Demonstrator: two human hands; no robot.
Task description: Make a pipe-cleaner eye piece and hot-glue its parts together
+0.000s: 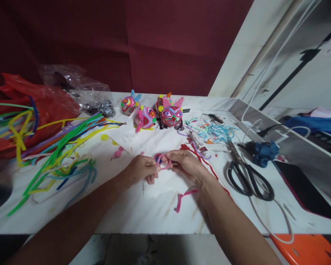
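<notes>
Pinching a pink loop [165,168] with nearly closed fingers [152,170], the left hand [143,169] and right hand [186,163] held it over the table [160,206]; it seemed unfinished, while four ornaments [171,116] behind looked complete.

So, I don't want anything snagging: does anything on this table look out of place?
The white cable does: near the black-handled scissors, it droops in a loop past the table's front edge, where it might catch. Otherwise, just scattered craft pieces.
</notes>
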